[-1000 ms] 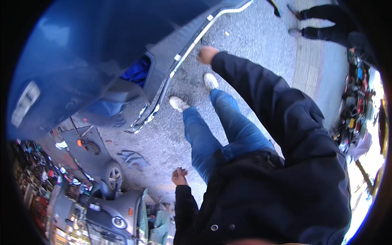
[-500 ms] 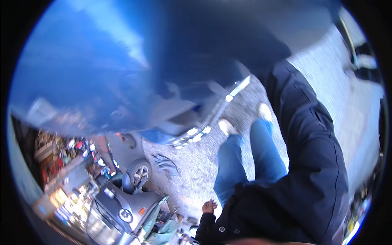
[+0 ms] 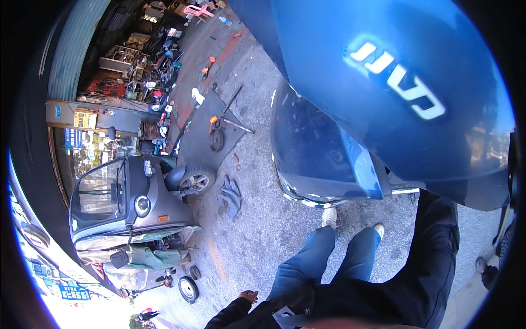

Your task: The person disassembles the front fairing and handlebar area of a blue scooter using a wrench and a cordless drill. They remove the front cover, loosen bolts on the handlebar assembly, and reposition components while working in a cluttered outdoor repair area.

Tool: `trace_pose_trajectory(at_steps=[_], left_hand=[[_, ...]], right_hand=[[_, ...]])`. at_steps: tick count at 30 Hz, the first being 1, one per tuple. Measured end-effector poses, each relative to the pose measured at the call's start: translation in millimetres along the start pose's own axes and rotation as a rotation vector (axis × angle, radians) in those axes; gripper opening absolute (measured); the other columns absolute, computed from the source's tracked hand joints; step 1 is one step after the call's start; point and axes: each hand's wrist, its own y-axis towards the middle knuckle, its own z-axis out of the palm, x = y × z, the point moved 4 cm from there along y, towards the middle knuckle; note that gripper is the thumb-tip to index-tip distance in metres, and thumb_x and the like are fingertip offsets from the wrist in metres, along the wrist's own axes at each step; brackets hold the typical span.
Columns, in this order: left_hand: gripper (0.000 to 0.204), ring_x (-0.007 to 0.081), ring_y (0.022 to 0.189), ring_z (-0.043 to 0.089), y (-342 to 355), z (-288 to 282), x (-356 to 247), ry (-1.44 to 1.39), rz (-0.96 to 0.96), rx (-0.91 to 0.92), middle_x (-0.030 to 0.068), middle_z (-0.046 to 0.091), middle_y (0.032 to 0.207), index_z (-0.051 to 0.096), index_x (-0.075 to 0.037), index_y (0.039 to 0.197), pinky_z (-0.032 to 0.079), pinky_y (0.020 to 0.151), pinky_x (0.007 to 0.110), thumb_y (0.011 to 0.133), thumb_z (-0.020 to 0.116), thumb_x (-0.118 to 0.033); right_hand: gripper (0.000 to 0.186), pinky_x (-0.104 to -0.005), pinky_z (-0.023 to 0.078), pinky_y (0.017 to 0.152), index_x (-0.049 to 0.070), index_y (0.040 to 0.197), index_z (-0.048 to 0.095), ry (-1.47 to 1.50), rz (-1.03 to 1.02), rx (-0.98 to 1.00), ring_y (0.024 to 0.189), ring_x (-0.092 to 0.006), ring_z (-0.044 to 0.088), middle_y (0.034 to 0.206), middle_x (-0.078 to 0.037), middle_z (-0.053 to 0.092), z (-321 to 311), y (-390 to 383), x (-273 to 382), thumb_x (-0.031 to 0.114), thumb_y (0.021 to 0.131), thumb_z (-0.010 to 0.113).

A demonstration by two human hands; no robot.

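My right arm (image 3: 430,236), in a dark sleeve, reaches up to the lower edge of a large glossy blue vehicle panel (image 3: 329,60) with raised pale lettering. That panel hides my right hand, so its grip does not show. Below and left of the panel is the dark blue body (image 3: 307,148) of the vehicle, with a bright trim strip along its lower edge. Low beside my hip hangs my left hand (image 3: 249,296), small in the view. Its fingers look loosely apart, with nothing visible in them.
A dark grey small vehicle (image 3: 164,194) with its front wheel (image 3: 196,180) turned out stands at left. A grey cloth (image 3: 230,197), a loose wheel (image 3: 188,289) and a dark mat (image 3: 205,131) with tools lie on the ground. Shelves of clutter stand far left.
My view has swung, so the blue panel now sits at upper right and more of the workshop shows at left. My right arm still reaches to the panel; my left hand stays low.
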Motion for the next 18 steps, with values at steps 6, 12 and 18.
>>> trace_pose_trajectory(at_steps=[6, 12, 18], left_hand=[[0.044, 0.0186, 0.065, 0.070, -35, -12, 9, 0.032, 0.014, 0.043, 0.0084, 0.076, 0.082, 0.074, -0.003, 0.090, 0.058, 0.063, 0.036, 0.096, 0.068, -0.047], [0.036, 0.0201, 0.076, 0.074, -57, -30, -112, 0.291, 0.501, -0.063, 0.0109, 0.076, 0.083, 0.075, -0.004, 0.093, 0.058, 0.072, 0.037, 0.097, 0.069, -0.039], [0.032, 0.0248, 0.090, 0.072, -201, -31, -353, 0.164, 1.183, 0.270, 0.0136, 0.073, 0.096, 0.067, -0.003, 0.108, 0.057, 0.082, 0.038, 0.095, 0.073, -0.031]], right_hand=[[0.022, -0.0414, 0.054, 0.073, -0.003, 0.097, 0.069, 0.203, -0.089, -0.060, 0.079, -0.0290, 0.067, 0.093, -0.016, 0.072, -77, -58, 1, 0.017, 0.091, 0.068], [0.023, -0.0394, 0.053, 0.072, -0.004, 0.100, 0.067, 0.601, -0.280, -0.053, 0.078, -0.0256, 0.066, 0.095, -0.014, 0.072, -176, -229, 10, 0.018, 0.094, 0.070], [0.025, -0.0282, 0.043, 0.052, -0.003, 0.086, 0.069, 0.592, 0.394, 0.498, 0.058, -0.0100, 0.054, 0.071, -0.002, 0.063, -217, -427, -49, 0.019, 0.089, 0.080]])
